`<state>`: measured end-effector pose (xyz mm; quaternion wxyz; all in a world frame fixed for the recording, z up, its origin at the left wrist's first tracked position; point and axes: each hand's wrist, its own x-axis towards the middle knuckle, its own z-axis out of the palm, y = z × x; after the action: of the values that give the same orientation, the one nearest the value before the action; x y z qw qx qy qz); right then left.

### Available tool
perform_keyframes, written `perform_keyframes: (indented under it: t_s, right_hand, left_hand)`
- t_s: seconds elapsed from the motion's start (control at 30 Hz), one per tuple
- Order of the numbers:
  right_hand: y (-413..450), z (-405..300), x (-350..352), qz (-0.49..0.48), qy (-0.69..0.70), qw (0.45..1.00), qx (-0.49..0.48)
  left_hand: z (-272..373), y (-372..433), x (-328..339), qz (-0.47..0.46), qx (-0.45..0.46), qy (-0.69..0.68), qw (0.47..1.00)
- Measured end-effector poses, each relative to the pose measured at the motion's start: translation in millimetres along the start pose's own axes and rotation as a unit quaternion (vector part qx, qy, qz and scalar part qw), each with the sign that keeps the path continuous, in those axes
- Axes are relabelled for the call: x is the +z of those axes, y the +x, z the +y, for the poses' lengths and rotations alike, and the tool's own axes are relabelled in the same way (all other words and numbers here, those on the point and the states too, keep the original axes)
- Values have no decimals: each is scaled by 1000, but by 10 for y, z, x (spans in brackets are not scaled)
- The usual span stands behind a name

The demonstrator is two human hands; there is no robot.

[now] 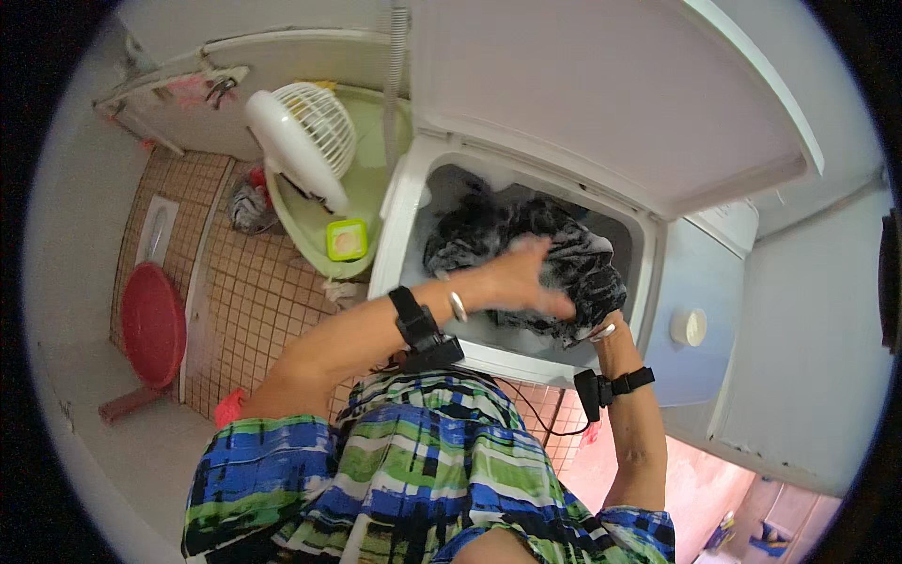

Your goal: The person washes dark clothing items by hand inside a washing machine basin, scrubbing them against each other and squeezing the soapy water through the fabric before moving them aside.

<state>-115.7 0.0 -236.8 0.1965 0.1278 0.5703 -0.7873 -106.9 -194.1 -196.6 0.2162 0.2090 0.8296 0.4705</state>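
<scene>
A white top-opening washing tub (394, 282) stands before me with its lid raised and greyish sudsy water inside. Dark wet cloth (585, 268) lies bunched in it, partly above the water. My left hand (518, 282), slightly blurred, is spread over the cloth with the fingers apart. The fingers of my right hand (606, 328) are hidden under the cloth at the tub's near right side, so its hold cannot be made out. Both wrists wear a silver bangle and a black strapped device.
A green basin (366, 141) with a white fan (303, 148) and a lime-green container (347, 240) stands left of the tub. A pink dipper (153, 324) is farther left. A white cup (688, 328) sits on the bluish lid at right. A thin cable hangs by my waist.
</scene>
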Motion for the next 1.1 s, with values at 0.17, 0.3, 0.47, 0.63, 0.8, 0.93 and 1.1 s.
perform_keyframes:
  t_s: [0.17, 0.3, 0.47, 0.63, 0.8, 0.93, 1.1]
  right_hand:
    - [34, 413, 140, -20, -68, 997, -13]
    - [-107, 287, 233, 36, -18, 999, 7]
    - [-191, 252, 376, 116, 15, 992, 48]
    - [7, 149, 277, 41, -108, 993, 25]
    - [1, 70, 391, -5, 179, 984, -8]
    - [-75, 219, 591, 87, -284, 937, -184]
    - [86, 159, 424, 27, -300, 934, -190]
  left_hand:
    - [-240, -36, 274, 26, 28, -63, 997]
    - [-185, -80, 67, 159, 29, -192, 968]
    - [-152, 35, 18, 94, 48, -369, 923]
    - [129, -164, -104, 5, 104, -376, 921]
    - [-124, -84, -60, 137, 32, -109, 984]
    - [-436, 72, 105, 187, 40, -51, 980]
    - [-23, -57, -297, 88, 27, -239, 967]
